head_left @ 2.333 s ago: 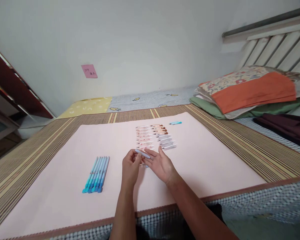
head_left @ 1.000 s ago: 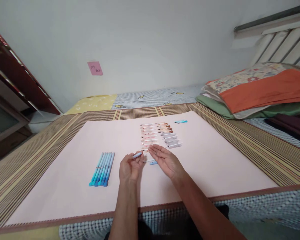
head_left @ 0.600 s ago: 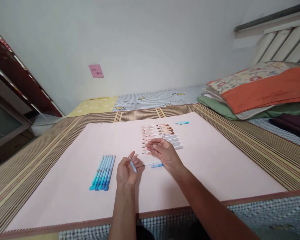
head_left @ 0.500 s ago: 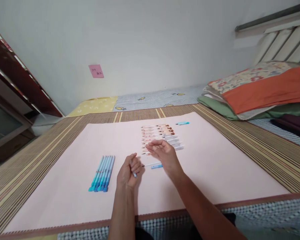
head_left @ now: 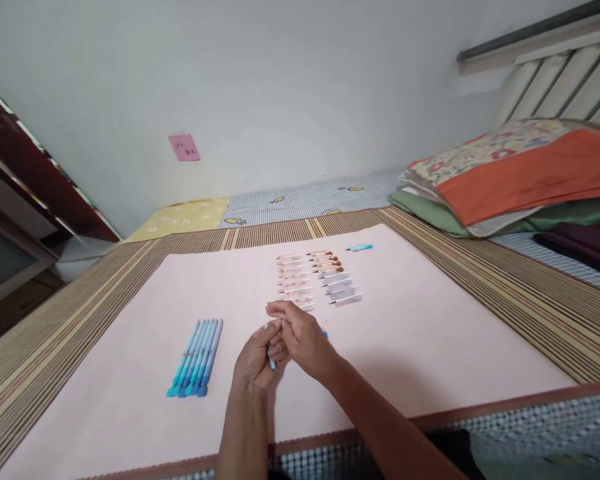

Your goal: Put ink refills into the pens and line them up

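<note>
My left hand (head_left: 256, 357) is closed around a light blue pen barrel (head_left: 273, 364), whose lower end sticks out below the fingers. Against its thumb and forefinger rests my right hand (head_left: 304, 337), fingers drawn together in a pinch; what they hold is too small to make out. Just behind the right hand, the end of a blue pen part (head_left: 325, 334) peeks out. To the left lie several blue pens (head_left: 199, 357), side by side in a slanted row. Beyond the hands are rows of pen refills with pinkish parts (head_left: 294, 284), brown-tipped parts (head_left: 330, 261) and clear grey parts (head_left: 344, 293).
A pink sheet (head_left: 420, 360) covers the striped mat (head_left: 95, 293). One small turquoise pen part (head_left: 363, 247) lies at the far right of the sheet. Folded bedding (head_left: 520, 173) is stacked at the right, and a pink note (head_left: 184, 147) is stuck on the wall.
My right hand has moved left and down from above the refills to meet my left hand. The left hand keeps the blue barrel. The view has shifted slightly.
</note>
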